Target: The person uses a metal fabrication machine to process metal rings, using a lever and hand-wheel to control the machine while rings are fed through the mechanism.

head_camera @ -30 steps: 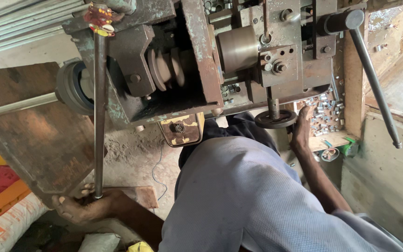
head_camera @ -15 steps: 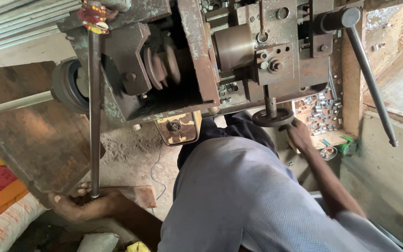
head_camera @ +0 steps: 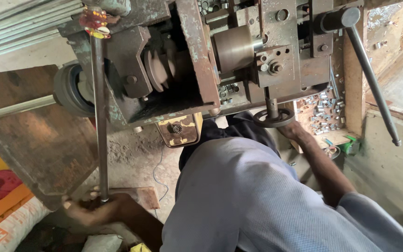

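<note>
Left hand (head_camera: 87, 210) wrapped around bottom end of long steel lever rod (head_camera: 100, 121), fingers closed on it, thumb side toward rusty plate. Right hand (head_camera: 291, 130) up at small black handwheel (head_camera: 273, 118), fingers on its rim from below; how tightly closed cannot be told, wheel partly hides the fingertips.

Head view, looking down over light grey shirt (head_camera: 257, 200):
- Rod runs near vertical from red-yellow knob (head_camera: 94, 21) at top of machine down to left hand, passing in front of machine body.
- Machine body (head_camera: 197, 60): rusty, flaking green paint, stepped pulley (head_camera: 157, 70) in an open recess, smooth steel cylinder (head_camera: 234, 46) just right of it.
- Handwheel sits on short vertical shaft under bolted block (head_camera: 276, 65), directly above dark trouser leg.
- Black rubber wheel (head_camera: 68, 91) at left side of machine, touching or just beside rusty sheet-metal plate (head_camera: 33, 140).
- Second lever (head_camera: 371, 79) with round hub at top right, slanting down to right, untouched.
- Pile of small bright metal parts (head_camera: 323, 112) in wooden tray, just right of handwheel.
- Small green object (head_camera: 350, 144) near tray edge.
- Yellow-edged plate with small gear (head_camera: 179, 130) hanging under machine, between the two arms.
- Dirt floor (head_camera: 131, 158) below, thin blue wire across it.
- White sack (head_camera: 15, 228) and orange fabric at bottom left, apart from left hand.
</note>
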